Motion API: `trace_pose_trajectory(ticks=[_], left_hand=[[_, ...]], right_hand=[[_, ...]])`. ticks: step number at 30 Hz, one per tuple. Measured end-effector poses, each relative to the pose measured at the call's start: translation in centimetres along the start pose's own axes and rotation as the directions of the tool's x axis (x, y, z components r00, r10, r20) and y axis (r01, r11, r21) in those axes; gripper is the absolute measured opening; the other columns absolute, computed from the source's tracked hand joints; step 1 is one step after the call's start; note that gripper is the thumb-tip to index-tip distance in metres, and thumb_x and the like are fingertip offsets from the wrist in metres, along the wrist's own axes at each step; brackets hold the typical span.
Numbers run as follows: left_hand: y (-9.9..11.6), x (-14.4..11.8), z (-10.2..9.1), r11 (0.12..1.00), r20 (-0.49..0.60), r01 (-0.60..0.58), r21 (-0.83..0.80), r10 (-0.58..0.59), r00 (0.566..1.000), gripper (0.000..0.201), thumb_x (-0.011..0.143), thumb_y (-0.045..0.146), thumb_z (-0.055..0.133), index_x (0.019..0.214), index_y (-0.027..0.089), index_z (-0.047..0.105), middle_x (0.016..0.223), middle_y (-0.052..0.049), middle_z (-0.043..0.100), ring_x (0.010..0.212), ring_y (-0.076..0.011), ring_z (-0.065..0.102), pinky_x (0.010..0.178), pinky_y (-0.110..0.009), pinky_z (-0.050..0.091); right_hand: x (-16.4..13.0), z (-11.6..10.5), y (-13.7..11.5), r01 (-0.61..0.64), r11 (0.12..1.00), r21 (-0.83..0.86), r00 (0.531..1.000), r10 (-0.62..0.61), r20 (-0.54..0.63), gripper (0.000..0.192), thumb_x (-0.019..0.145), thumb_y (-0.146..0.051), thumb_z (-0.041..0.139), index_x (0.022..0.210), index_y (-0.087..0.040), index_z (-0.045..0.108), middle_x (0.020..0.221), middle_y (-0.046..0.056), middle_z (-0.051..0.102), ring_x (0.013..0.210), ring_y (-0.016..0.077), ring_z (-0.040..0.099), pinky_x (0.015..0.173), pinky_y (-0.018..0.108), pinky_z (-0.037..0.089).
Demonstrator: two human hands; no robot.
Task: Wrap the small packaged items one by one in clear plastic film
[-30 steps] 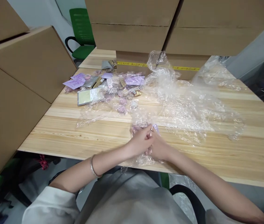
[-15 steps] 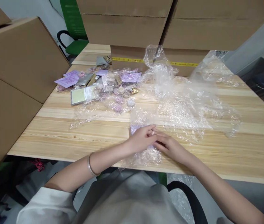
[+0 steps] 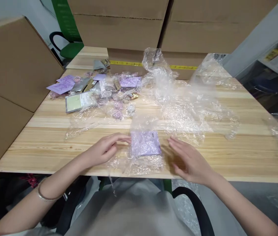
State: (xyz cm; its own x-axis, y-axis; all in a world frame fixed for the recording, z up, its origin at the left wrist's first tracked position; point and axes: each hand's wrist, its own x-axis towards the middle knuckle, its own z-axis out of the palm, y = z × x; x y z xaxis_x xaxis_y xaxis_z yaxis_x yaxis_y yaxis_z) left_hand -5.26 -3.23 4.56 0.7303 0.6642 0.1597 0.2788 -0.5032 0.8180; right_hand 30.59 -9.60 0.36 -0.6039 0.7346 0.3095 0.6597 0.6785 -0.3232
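A flat purple packet [image 3: 145, 143] lies near the table's front edge, covered by clear plastic film [image 3: 146, 165] that spreads crinkled in front of it and behind it. My left hand [image 3: 107, 148] is at the packet's left side, fingers stretched out, their tips at the edge of the film; whether they touch it I cannot tell. On the right, apart from the packet, my right hand [image 3: 187, 159] is held with its fingers extended and thumb spread. Nothing shows in either hand.
Beyond the packet to the left is a pile of purple cards [image 3: 61, 84], a pale green packet [image 3: 80, 101] and small wrapped pieces [image 3: 117, 114]. A heap of clear plastic [image 3: 183, 108] covers the middle right. Cardboard boxes [image 3: 118, 34] stand behind, with another large box [image 3: 13, 65] on the left.
My hands, together over the purple packet before, have parted to its left and right. The packet under the film is now uncovered by them. The view has shifted slightly right.
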Motion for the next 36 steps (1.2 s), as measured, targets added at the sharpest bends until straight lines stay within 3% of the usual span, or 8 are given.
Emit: trace_pose_trajectory(ticks=[6, 17, 20, 23, 28, 31, 34, 36], left_hand=[[-0.7, 0.5, 3.2, 0.905, 0.263, -0.291, 0.310, 0.213, 0.941, 0.046, 0.098, 0.025, 0.051, 0.144, 0.023, 0.047, 0.149, -0.009, 0.052, 0.147, -0.0255, 0.034, 0.122, -0.049, 0.027], [-0.9, 2.8, 4.2, 0.989, 0.424, -0.136, 0.066, 0.095, 0.901, 0.050, 0.104, 0.043, 0.035, 0.149, 0.021, 0.034, 0.164, -0.011, 0.025, 0.153, -0.0245, 0.014, 0.124, -0.049, 0.019], [-1.3, 2.7, 3.5, 0.991, 0.444, -0.129, -0.042, 0.134, 0.886, 0.059, 0.099, 0.061, 0.033, 0.144, 0.023, 0.041, 0.163, -0.010, 0.028, 0.152, -0.0263, 0.019, 0.123, -0.050, 0.020], [-1.3, 2.7, 3.4, 0.985, 0.404, -0.164, -0.047, 0.169, 0.899, 0.076, 0.088, 0.071, 0.050, 0.145, 0.022, 0.042, 0.159, -0.015, 0.033, 0.148, -0.0309, 0.030, 0.119, -0.049, 0.029], [-0.9, 3.2, 5.1, 0.990, 0.093, -0.060, 0.127, 0.048, 0.994, 0.031, 0.093, 0.045, 0.061, 0.111, 0.020, 0.062, 0.132, -0.014, 0.058, 0.123, -0.0259, 0.057, 0.102, -0.042, 0.048], [-0.7, 3.5, 5.4, 0.977, -0.081, -0.136, 0.166, 0.151, 0.985, 0.047, 0.085, 0.052, 0.069, 0.115, 0.019, 0.054, 0.129, -0.017, 0.055, 0.125, -0.0277, 0.055, 0.097, -0.043, 0.052], [-0.5, 3.1, 5.1, 0.778, -0.095, -0.429, 0.458, 0.523, 0.847, 0.064, 0.078, 0.047, 0.078, 0.127, 0.020, 0.049, 0.140, -0.016, 0.048, 0.140, -0.0284, 0.040, 0.111, -0.046, 0.043], [-0.5, 2.6, 5.1, 0.456, 0.187, -0.636, 0.623, 0.702, 0.687, 0.043, 0.086, 0.032, 0.072, 0.124, 0.018, 0.057, 0.139, -0.012, 0.053, 0.141, -0.0236, 0.040, 0.117, -0.038, 0.036]], right_hand=[[1.4, 1.3, -0.5, 0.234, 0.958, -0.167, 0.967, -0.247, -0.060, 0.097, 0.087, -0.023, 0.063, 0.160, -0.022, -0.001, 0.166, 0.003, 0.011, 0.151, 0.0251, 0.019, 0.124, 0.047, 0.024], [2.9, 1.7, -0.2, 0.501, 0.860, -0.100, 0.865, -0.498, 0.060, 0.042, 0.097, -0.023, 0.058, 0.138, -0.016, 0.055, 0.127, 0.008, 0.068, 0.134, 0.0232, 0.051, 0.101, 0.038, 0.051], [3.1, 2.3, -0.7, 0.345, 0.938, 0.028, 0.938, -0.344, -0.030, 0.021, 0.098, -0.020, 0.054, 0.115, -0.017, 0.067, 0.105, 0.006, 0.076, 0.107, 0.0203, 0.067, 0.083, 0.033, 0.054], [3.5, 2.8, -1.4, -0.078, 0.958, 0.276, 0.993, 0.100, -0.068, 0.024, 0.101, -0.027, 0.049, 0.088, -0.018, 0.067, 0.074, 0.003, 0.071, 0.067, 0.0153, 0.065, 0.065, 0.030, 0.049], [4.6, 3.0, -2.2, -0.563, 0.570, 0.599, 0.787, 0.590, 0.179, 0.034, 0.096, -0.044, 0.052, 0.075, -0.020, 0.060, 0.065, 0.000, 0.062, 0.057, 0.0134, 0.054, 0.055, 0.027, 0.039], [5.3, 3.1, -2.1, -0.633, 0.423, 0.648, 0.693, 0.683, 0.230, 0.035, 0.091, -0.047, 0.057, 0.068, -0.020, 0.058, 0.062, 0.001, 0.061, 0.060, 0.0156, 0.059, 0.059, 0.028, 0.041], [6.0, 3.2, -1.7, -0.671, 0.396, 0.628, 0.656, 0.712, 0.252, 0.034, 0.087, -0.042, 0.059, 0.061, -0.021, 0.053, 0.058, 0.000, 0.059, 0.058, 0.0154, 0.059, 0.059, 0.028, 0.040], [6.5, 3.2, -1.2, -0.699, 0.398, 0.594, 0.643, 0.713, 0.279, 0.031, 0.084, -0.038, 0.058, 0.059, -0.020, 0.053, 0.058, 0.000, 0.059, 0.057, 0.0145, 0.057, 0.059, 0.028, 0.039]])
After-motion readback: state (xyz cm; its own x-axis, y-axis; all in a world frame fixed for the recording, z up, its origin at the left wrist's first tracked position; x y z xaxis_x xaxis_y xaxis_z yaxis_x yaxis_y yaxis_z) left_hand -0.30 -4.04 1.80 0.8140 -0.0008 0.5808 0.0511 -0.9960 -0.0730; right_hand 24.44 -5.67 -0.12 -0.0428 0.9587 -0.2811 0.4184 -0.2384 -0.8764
